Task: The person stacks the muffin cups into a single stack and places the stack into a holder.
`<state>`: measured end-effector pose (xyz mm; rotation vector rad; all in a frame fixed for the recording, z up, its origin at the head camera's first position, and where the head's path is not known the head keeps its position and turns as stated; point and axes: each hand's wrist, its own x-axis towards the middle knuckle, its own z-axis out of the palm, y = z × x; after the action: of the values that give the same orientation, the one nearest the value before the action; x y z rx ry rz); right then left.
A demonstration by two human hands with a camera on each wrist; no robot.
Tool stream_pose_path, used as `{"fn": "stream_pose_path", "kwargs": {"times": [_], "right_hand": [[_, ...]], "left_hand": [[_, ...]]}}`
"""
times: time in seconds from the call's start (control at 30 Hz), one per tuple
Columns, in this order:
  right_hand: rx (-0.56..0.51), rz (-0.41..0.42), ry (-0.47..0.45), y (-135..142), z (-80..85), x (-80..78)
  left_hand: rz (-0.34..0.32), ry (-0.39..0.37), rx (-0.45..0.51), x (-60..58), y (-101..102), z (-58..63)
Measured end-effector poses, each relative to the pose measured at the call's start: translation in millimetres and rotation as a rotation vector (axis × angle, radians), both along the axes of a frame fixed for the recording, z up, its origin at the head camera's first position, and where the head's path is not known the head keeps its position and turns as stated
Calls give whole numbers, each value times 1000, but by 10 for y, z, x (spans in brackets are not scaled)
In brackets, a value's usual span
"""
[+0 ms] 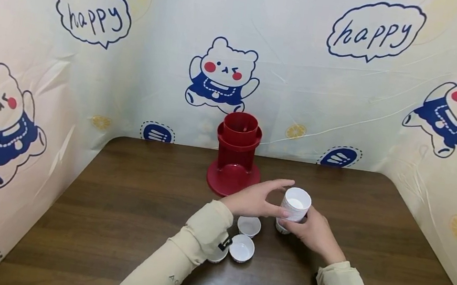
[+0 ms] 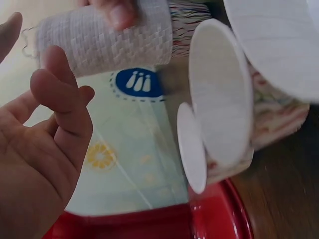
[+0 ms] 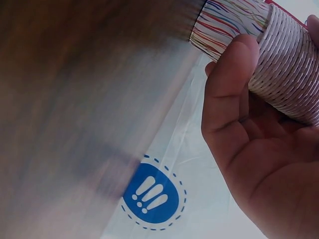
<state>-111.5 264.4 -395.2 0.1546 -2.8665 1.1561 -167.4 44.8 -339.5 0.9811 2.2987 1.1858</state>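
A tall nested stack of white paper baking cups (image 1: 295, 208) is upright above the table in the head view. My right hand (image 1: 318, 231) grips its lower part, thumb across the near side. In the right wrist view the bottom of the stack (image 3: 227, 25) shows coloured wavy lines, and the part above has layered rims. My left hand (image 1: 257, 198) is at the stack's left, thumb and fingers spread apart near the top; whether it touches the stack I cannot tell. Single baking cups (image 1: 242, 248) sit on the table below my left forearm, one partly hidden by the sleeve.
A dark red plastic stand (image 1: 235, 165) with a round base and cylindrical top is at the table's back. The brown wooden table (image 1: 151, 200) runs up to a printed cloth backdrop (image 1: 287, 87) with bears and lettering.
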Motion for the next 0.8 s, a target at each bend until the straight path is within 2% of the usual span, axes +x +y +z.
{"fn": "stream_pose_path", "kwargs": {"times": [0.13, 0.23, 0.4, 0.5, 0.63, 0.8], "right_hand": [[-16, -3, -16, -15, -6, -1], [-19, -9, -22, -27, -5, -7], [-10, -22, -21, -36, 11, -13], [-4, -29, -31, -29, 18, -9], [2, -34, -32, -18, 12, -7], [0, -30, -29, -24, -3, -2]], "left_hand": [[33, -21, 40, 82, -249, 50], [61, -4, 62, 166, -463, 69], [102, 20, 86, 326, -808, 24], [144, 27, 54, 431, -966, -38], [206, 34, -35, 579, -1107, -137], [209, 54, -134, 758, -1231, -276]]}}
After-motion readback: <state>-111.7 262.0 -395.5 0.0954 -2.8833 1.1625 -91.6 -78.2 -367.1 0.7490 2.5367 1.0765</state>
